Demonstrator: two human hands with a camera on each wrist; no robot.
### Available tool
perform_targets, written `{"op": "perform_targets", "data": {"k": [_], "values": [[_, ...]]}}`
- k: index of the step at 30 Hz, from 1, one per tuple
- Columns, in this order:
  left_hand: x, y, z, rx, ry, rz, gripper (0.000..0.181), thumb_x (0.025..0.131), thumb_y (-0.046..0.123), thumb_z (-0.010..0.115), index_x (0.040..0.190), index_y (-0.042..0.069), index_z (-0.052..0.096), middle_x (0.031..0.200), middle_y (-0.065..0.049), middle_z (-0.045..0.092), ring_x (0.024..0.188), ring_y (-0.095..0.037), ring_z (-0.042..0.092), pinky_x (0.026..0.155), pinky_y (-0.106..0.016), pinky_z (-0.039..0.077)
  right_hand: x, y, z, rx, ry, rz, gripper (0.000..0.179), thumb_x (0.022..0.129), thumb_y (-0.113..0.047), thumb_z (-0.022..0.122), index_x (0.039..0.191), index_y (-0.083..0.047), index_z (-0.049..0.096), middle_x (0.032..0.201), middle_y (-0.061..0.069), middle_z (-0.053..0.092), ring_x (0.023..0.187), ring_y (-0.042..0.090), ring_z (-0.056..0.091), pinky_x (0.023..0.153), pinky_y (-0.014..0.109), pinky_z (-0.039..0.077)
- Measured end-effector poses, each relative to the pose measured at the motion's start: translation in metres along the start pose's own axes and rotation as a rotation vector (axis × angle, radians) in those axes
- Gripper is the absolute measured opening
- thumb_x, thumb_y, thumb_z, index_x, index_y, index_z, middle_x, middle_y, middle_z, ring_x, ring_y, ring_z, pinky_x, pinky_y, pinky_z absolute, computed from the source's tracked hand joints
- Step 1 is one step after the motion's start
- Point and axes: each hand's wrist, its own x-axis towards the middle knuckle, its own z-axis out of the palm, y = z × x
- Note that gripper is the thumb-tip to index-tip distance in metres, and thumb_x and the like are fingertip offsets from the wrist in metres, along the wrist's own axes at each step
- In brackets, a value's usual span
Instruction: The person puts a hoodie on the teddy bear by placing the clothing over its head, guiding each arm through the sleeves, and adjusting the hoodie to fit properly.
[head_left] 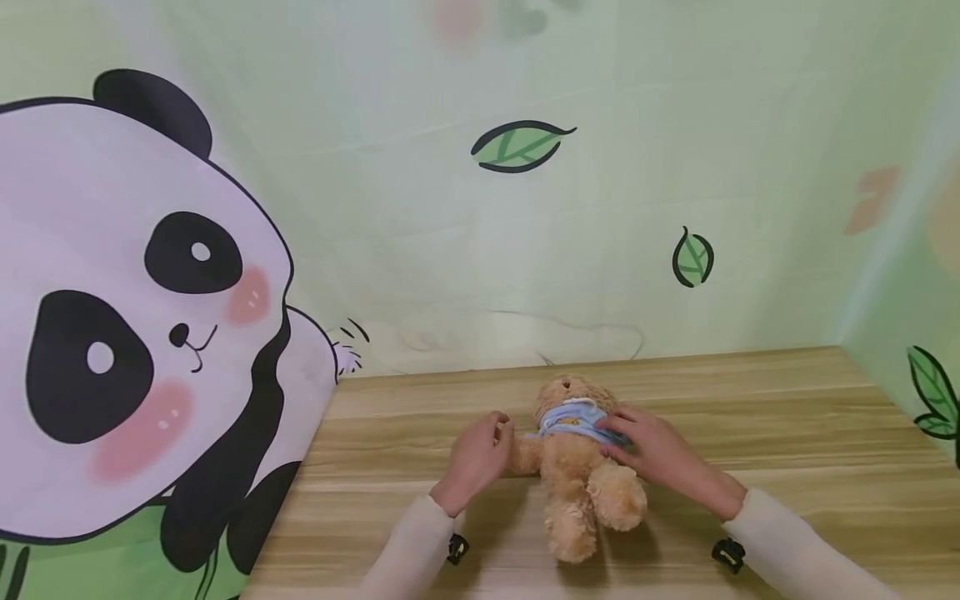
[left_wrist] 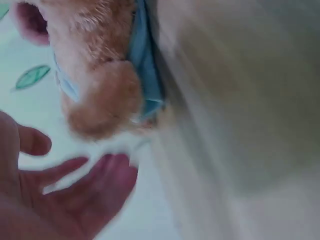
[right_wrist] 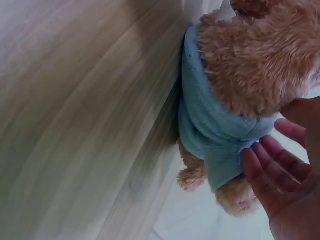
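Note:
A light-brown teddy bear [head_left: 567, 467] in a blue shirt [head_left: 577, 419] lies on the wooden table, head toward the wall and legs toward me. The shirt sits bunched high on its chest, so the belly shows. My left hand [head_left: 482, 454] is beside the bear's arm on the left. In the left wrist view, that hand's fingers [left_wrist: 107, 185] are spread, blurred and apart from the fur. My right hand [head_left: 656, 458] is at the bear's other side. Its fingertips [right_wrist: 252, 162] touch the blue shirt, with the thumb near the fur and a gap between.
The wooden table [head_left: 787, 450] meets a pale green cloth wall [head_left: 585, 250] printed with leaves. A large printed panda [head_left: 150, 317] fills the left side. Dark clips [head_left: 728, 555] hang by both sleeve cuffs.

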Motion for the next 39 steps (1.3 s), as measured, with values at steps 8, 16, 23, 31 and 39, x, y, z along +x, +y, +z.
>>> {"op": "perform_targets", "data": {"k": [8, 16, 23, 31, 39], "values": [[-0.006, -0.025, 0.001, -0.495, -0.288, -0.021, 0.041, 0.097, 0.006, 0.045, 0.135, -0.002, 0.054, 0.120, -0.026, 0.061, 0.091, -0.035, 0.068, 0.075, -0.038, 0.060, 0.005, -0.008, -0.001, -0.121, 0.038, -0.138, 0.031, 0.080, -0.014, 0.079, 0.109, -0.006, 0.070, 0.094, 0.005, 0.065, 0.083, 0.019, 0.061, 0.073, 0.037, 0.051], [-0.002, -0.028, 0.019, -0.409, -0.209, 0.122, 0.032, 0.093, 0.004, 0.064, 0.124, 0.004, 0.063, 0.125, -0.014, 0.063, 0.116, -0.029, 0.059, 0.093, -0.034, 0.054, 0.005, -0.004, 0.006, -0.081, 0.005, -0.094, 0.029, 0.084, -0.015, 0.075, 0.111, -0.005, 0.071, 0.100, 0.009, 0.067, 0.088, 0.023, 0.064, 0.082, 0.047, 0.050], [0.006, -0.021, 0.026, -0.504, -0.320, 0.126, 0.025, 0.093, 0.009, 0.066, 0.116, 0.012, 0.059, 0.142, -0.010, 0.053, 0.135, -0.037, 0.048, 0.105, -0.045, 0.046, 0.009, 0.006, 0.011, -0.025, 0.103, -0.217, 0.027, 0.079, -0.014, 0.079, 0.102, -0.002, 0.072, 0.090, 0.007, 0.067, 0.074, 0.018, 0.062, 0.065, 0.033, 0.052], [0.015, -0.014, 0.028, -0.507, -0.363, 0.145, 0.034, 0.093, 0.012, 0.066, 0.126, 0.013, 0.054, 0.138, -0.006, 0.054, 0.140, -0.035, 0.040, 0.113, -0.054, 0.033, 0.009, 0.006, 0.011, 0.030, 0.097, -0.184, 0.029, 0.075, -0.010, 0.082, 0.100, -0.003, 0.070, 0.083, 0.003, 0.062, 0.066, 0.010, 0.052, 0.057, 0.026, 0.042], [0.017, -0.009, 0.030, -0.431, -0.394, 0.070, 0.053, 0.092, 0.022, 0.069, 0.141, 0.019, 0.050, 0.144, -0.007, 0.051, 0.130, -0.027, 0.049, 0.100, -0.042, 0.046, 0.006, 0.005, 0.013, -0.040, 0.083, -0.220, 0.037, 0.079, -0.015, 0.079, 0.112, -0.004, 0.070, 0.092, 0.004, 0.064, 0.069, 0.013, 0.057, 0.060, 0.029, 0.047]]}}
